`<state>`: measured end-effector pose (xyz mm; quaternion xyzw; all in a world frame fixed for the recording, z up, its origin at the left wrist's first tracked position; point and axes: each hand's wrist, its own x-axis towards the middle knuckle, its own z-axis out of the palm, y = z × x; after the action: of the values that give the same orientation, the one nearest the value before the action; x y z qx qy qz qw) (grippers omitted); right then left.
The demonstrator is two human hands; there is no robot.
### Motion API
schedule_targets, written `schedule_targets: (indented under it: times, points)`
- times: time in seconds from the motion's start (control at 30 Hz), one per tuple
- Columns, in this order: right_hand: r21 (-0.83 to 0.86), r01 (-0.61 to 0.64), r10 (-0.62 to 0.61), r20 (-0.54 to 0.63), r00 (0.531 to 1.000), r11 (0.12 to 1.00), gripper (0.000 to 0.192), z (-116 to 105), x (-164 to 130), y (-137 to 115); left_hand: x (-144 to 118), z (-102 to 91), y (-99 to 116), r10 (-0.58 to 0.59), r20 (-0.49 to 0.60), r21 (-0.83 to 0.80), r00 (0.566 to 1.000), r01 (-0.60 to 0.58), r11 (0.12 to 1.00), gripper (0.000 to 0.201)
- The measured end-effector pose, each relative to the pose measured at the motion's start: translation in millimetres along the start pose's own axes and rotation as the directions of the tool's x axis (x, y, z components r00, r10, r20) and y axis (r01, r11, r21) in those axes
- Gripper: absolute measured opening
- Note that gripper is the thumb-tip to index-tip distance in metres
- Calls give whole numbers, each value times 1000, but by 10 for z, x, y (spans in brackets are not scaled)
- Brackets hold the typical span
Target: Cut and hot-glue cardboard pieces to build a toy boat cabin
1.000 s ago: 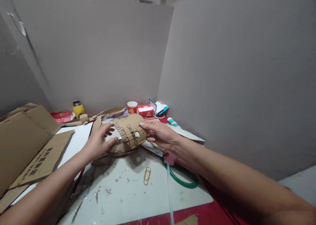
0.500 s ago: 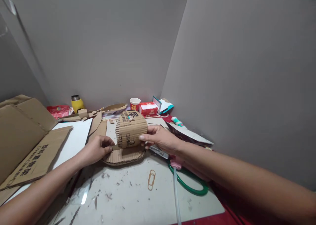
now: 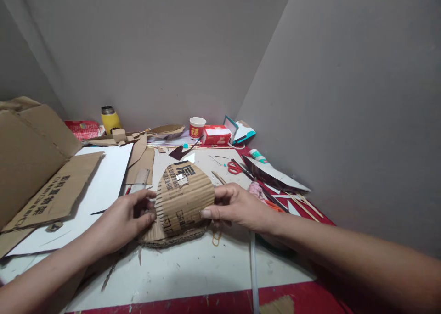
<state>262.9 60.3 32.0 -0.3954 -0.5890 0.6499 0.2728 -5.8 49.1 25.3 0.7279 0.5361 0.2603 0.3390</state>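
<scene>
Between the two hands, low over the tabletop (image 3: 193, 277), a curved piece of corrugated cardboard (image 3: 184, 204) with black printing is held up, its fluted side facing the camera. The left hand (image 3: 120, 217) grips its left edge, fingers (image 3: 146, 195) clamped together on the cardboard with the thumb on the near face. The right hand (image 3: 237, 208) pinches the right edge, its thumb (image 3: 210, 211) pressed on the front and the other fingers wrapped behind. Just beneath the held piece lies a flat rounded cardboard base (image 3: 172, 238), touching the tabletop, and a rubber band (image 3: 216, 238) peeks out beside it under the right hand. A clear tube (image 3: 254, 277) runs toward the near edge below the right wrist. To the left of the left hand lie a white sheet (image 3: 99, 185) and a big flattened cardboard box (image 3: 37, 167) with printed characters. Beyond the right hand are red-handled scissors (image 3: 236, 167), thin wooden sticks (image 3: 303, 204) and a glue bottle (image 3: 257, 155). Farthest back, against the grey partition (image 3: 155, 52), stand a yellow flask (image 3: 110, 119), a red paper cup (image 3: 197, 127) and a red box (image 3: 216, 135), well apart from the hands.
</scene>
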Motion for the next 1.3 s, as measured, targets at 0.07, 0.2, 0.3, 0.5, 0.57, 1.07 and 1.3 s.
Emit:
schedule_targets:
  times: [0.07,0.2,0.3,0.5,0.57,1.07,1.3]
  points:
    - [16,9,-9,0,1000,1000,26,7,-8,-21,7,-5,-13,0,-22,76,1000,1,997,55]
    - [22,13,-14,21,1000,1000,24,20,-33,-38,26,-31,-36,345,-207,345,916,-261,901,74]
    - [22,1,-2,43,999,1000,25,34,-51,-58,59,-66,5,617,-213,545,757,-432,718,81]
    - [59,47,-53,87,995,997,26,32,-88,-180,114,-73,69,787,3,610,617,-625,488,67]
    - [28,66,-68,94,993,997,26,3,-129,-227,118,-66,52,786,15,576,618,-648,498,62]
    - [-539,394,-520,-99,848,745,46,-137,-140,-334,98,-145,511,84,89,-45,992,-81,996,34]
    - [-477,306,-353,-10,936,824,29,-99,189,-110,141,-15,345,130,137,-136,982,-112,984,32]
